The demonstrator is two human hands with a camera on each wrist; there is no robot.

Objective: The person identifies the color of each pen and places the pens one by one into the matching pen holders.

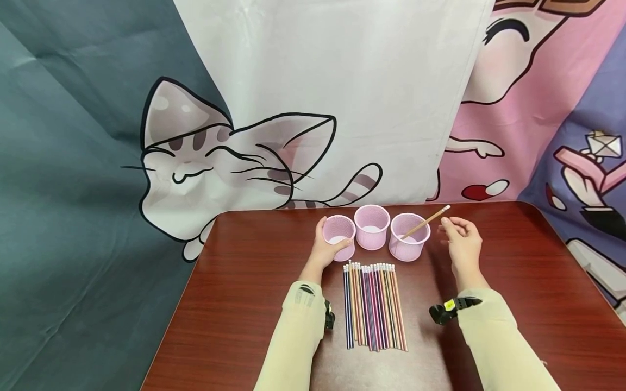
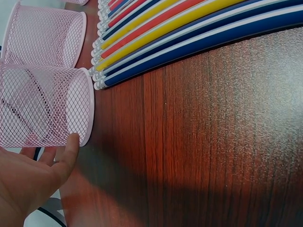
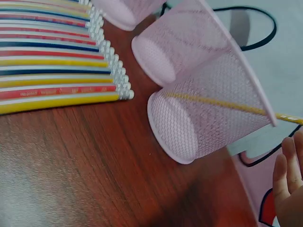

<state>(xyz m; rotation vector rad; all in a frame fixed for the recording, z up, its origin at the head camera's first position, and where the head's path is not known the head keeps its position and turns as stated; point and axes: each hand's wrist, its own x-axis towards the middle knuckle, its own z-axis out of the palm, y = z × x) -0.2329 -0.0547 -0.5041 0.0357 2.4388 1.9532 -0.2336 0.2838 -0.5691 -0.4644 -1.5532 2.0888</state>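
Note:
Three pink mesh pencil cups stand in a row at the back of the table. My left hand [image 1: 326, 251] holds the left pencil cup [image 1: 345, 221], with thumb and fingers on either side of it. The middle pencil cup [image 1: 372, 239] touches neither hand. In the right pencil cup [image 1: 407, 251] a yellow pencil [image 1: 426, 221] leans to the right, its eraser end above the rim. Just right of that end is my right hand [image 1: 463, 244], apart from the pencil and holding nothing. In the right wrist view, the fingers [image 3: 280, 175] look fairly straight beside the cup.
Several striped pencils [image 1: 374, 307] lie side by side in front of the cups, erasers toward them. They rest on a dark reddish wooden table [image 1: 235, 304]. Behind its back edge hangs a cartoon-printed cloth [image 1: 313, 81]. A black wrist camera [image 1: 444, 311] is strapped to the right wrist.

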